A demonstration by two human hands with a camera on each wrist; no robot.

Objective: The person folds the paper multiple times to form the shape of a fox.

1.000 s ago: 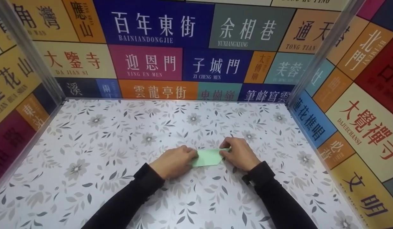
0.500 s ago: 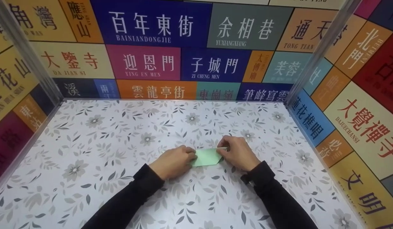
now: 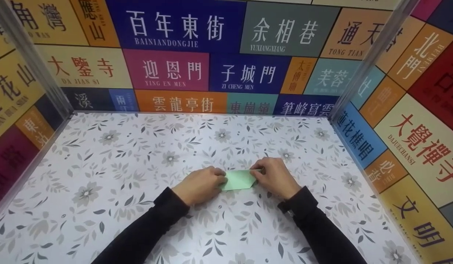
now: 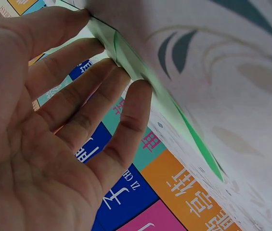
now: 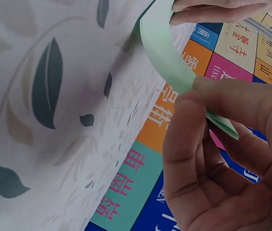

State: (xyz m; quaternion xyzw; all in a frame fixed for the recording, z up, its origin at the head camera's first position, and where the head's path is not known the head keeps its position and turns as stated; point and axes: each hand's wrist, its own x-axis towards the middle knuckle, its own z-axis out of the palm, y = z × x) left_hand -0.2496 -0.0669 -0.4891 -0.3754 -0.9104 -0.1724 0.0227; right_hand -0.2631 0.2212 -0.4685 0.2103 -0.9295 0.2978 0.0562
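A pale green folded piece of paper [image 3: 239, 180] lies on the flowered tabletop between two hands. At its left end, the left hand [image 3: 202, 186] presses it down with its fingertips; the left wrist view has these fingers [image 4: 131, 113] spread along the paper [image 4: 162, 101], with the thumb at its edge. The right hand [image 3: 277, 178] pinches the other end between thumb and forefinger. Seen from the right wrist, the paper [image 5: 162, 53] curves up off the table into that pinch, and its folded tip pokes out past the fingers [image 5: 184, 139].
White tabletop [image 3: 112, 227] with grey leaves and flowers surrounds the hands. Upright panels [image 3: 175, 71] printed with colourful street-name signs stand along its back and sides. Clear strips [image 3: 373, 58] run up the corners. Black sleeves [image 3: 138, 227] cover both forearms.
The right hand has shifted slightly left along with its end of the paper. The left hand stays at the left end with hardly any movement.
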